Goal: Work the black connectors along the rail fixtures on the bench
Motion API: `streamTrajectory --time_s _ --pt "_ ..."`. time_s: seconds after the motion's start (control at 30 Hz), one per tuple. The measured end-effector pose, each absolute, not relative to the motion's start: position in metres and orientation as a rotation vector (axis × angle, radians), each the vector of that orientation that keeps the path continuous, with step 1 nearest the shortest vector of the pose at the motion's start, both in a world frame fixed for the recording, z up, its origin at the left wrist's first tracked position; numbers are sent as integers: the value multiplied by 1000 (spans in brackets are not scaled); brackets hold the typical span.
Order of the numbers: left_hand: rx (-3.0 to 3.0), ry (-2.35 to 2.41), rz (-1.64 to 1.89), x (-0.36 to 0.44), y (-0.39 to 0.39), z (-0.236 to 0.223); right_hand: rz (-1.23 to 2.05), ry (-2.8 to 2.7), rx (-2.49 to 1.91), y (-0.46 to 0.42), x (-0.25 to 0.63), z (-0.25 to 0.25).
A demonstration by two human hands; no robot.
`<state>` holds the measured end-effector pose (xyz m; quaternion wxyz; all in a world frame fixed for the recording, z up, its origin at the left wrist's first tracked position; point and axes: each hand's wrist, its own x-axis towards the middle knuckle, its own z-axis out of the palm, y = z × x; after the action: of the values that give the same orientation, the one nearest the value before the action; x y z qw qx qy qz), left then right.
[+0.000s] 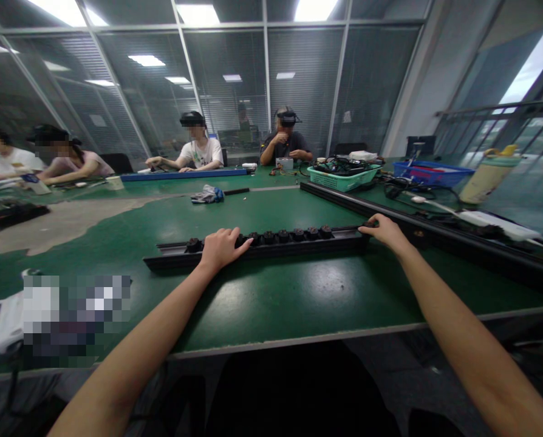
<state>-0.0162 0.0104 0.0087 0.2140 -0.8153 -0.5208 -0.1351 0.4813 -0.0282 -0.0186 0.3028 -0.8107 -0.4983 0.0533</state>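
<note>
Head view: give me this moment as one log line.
left hand: on black rail | right hand: at rail's right end | black parts: in row along rail | rail: on green table

Small parts [283, 236] in a channel [290, 250] on the table [262, 309], basket [339, 181] behind and right.

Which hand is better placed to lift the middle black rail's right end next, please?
Probably the right hand: it is at that end of the rail; the left hand is farther off.
</note>
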Motion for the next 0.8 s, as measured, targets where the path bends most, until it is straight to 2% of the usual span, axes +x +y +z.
streamTrajectory --time_s 0.33,0.6,0.8 --pt "-2266 -1432 -384 -17 11 9 8 -1215 -2329 -41 523 -27" --pt "-2273 -1445 -378 -16 10 10 -329 -1356 -2402 -38 532 -39" --pt "-2270 -1432 -383 -16 10 9 -386 -1122 -2545 -40 531 -41"
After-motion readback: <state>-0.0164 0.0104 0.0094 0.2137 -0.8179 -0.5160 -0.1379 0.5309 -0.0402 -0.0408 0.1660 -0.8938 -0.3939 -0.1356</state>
